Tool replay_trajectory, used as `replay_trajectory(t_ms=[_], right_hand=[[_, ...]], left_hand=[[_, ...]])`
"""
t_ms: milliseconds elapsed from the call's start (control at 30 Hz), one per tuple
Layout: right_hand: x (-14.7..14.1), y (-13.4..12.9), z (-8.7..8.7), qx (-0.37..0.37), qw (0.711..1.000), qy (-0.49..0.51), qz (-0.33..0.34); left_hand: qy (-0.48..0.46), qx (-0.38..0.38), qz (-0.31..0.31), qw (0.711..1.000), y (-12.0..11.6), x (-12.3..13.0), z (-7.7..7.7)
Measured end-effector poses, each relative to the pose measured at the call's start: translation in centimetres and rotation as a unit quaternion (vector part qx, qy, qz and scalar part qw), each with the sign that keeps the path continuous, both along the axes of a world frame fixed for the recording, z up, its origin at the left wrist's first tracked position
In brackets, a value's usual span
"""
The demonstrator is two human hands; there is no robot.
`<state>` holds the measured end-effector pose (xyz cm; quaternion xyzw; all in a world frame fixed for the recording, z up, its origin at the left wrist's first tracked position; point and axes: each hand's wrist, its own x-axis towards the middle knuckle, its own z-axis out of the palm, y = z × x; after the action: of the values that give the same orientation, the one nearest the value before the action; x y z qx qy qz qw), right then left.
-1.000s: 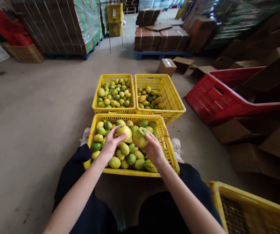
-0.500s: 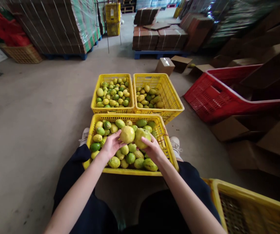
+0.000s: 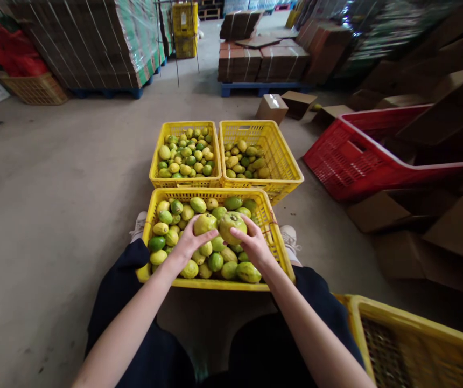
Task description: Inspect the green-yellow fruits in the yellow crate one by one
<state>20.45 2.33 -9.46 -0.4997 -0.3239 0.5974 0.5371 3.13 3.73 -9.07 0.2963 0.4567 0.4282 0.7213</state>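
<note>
Far left, a tan wicker basket [image 3: 33,89] sat beside wrapped cardboard stacks [image 3: 94,43]. Near crate [image 3: 215,284], yellow, sat between the person's knees, heaped with green and yellow fruit. Left hand [image 3: 187,245] was curled round a yellow-green fruit [image 3: 204,222], raised just above the heap. Right hand [image 3: 253,245] gripped a larger pale green fruit [image 3: 231,223], fingers over its top; the two fruits touched. Beyond, two yellow crates side by side: the left one [image 3: 185,180] nearly full, the right one [image 3: 282,172] part filled. Further right, a red crate [image 3: 348,167] stood tilted among loose boxes [image 3: 457,237]. Another yellow crate [image 3: 409,328] at bottom right.
</note>
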Motion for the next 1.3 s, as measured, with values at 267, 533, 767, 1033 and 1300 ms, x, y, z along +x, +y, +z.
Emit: replay_trajectory(t_ms=[267, 533, 767, 1033, 1300], right_hand=[[0.3, -0.4, 0.6, 0.139, 0.980, -0.138, 0.032], [0.1, -0.7, 0.3, 0.161, 0.977, -0.139, 0.026], [0.1, -0.5, 0.2, 0.147, 0.979, -0.135, 0.031], [-0.6, -0.6, 0.8, 0.143, 0.977, -0.153, 0.037], [-0.7, -0.5, 0.1, 0.172, 0.962, -0.207, 0.037]], left_hand=[[0.014, 0.061, -0.014, 0.998, 0.1, -0.2, -0.3], [0.020, 0.073, -0.026, 0.997, 0.0, -0.5, 0.2], [0.091, 0.116, -0.042, 0.988, -0.2, -0.8, 0.6], [0.071, 0.073, 0.001, 0.995, 0.0, -0.4, -0.4], [0.083, 0.044, 0.036, 0.995, 0.1, 0.1, -0.6]])
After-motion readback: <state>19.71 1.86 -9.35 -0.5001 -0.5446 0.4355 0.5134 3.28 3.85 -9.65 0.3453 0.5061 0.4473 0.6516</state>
